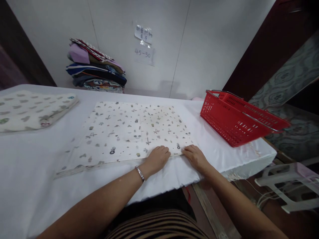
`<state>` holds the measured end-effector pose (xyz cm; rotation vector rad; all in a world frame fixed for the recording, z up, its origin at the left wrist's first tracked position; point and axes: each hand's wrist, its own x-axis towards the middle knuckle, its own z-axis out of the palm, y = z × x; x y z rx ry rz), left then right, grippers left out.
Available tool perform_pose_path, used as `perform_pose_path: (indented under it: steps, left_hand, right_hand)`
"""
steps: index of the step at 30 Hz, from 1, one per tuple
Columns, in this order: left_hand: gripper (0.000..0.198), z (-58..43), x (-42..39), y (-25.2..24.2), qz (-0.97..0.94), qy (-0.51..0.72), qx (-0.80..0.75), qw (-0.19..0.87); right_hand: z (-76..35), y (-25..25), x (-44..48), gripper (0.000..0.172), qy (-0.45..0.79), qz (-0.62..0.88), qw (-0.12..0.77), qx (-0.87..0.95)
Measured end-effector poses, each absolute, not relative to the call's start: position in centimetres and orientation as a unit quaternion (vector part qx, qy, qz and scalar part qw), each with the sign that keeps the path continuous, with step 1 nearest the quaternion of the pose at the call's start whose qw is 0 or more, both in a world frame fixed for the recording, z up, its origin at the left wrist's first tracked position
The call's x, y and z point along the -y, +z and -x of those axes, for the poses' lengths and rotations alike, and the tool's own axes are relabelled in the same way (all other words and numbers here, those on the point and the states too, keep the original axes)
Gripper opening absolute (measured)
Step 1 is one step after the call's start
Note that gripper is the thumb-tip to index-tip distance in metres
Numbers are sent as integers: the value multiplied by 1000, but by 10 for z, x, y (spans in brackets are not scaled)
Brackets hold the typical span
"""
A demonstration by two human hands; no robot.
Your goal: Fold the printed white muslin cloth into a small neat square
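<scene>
A white printed cloth (129,132) with small grey and green motifs lies folded flat in layers on the table. At its near edge, toward the right corner, my left hand (158,160) rests with curled fingers pinching the edge. My right hand (196,158) has its fingers closed on the same edge, right at the near right corner. A short stretch of cloth edge shows between the two hands. My fingertips are partly hidden against the fabric. A silver bracelet (140,173) circles my left wrist.
The table (32,166) has a white cover. Another folded patterned cloth (27,111) lies at the left. Stacked folded fabrics (97,71) stand by the wall. A red basket (231,119) sits on the right, near the table's end. A pale plastic stool (286,182) stands below.
</scene>
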<state>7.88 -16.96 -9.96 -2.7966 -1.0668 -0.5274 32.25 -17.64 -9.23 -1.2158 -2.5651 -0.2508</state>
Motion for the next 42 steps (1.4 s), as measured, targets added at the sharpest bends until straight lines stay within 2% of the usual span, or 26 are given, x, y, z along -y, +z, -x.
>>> perform_pose_path:
  steps: [20, 25, 31, 37, 42]
  left_hand:
    - [17, -80, 170, -108, 910, -198, 361, 50]
    - [9, -83, 171, -109, 904, -202, 372, 55]
    - [9, -82, 175, -107, 902, -195, 380, 57]
    - [8, -55, 182, -97, 899, -166, 396, 83]
    - [15, -10, 190, -87, 881, -128, 453, 49]
  right_hand:
    - [-264, -89, 180, 15, -47, 376, 164, 911]
    - [-265, -93, 180, 20, -24, 357, 189, 914]
    - [-263, -100, 176, 23, 4, 349, 212, 913]
    - [-266, -110, 171, 23, 2, 353, 239, 905]
    - [-265, -107, 169, 23, 19, 360, 237, 902]
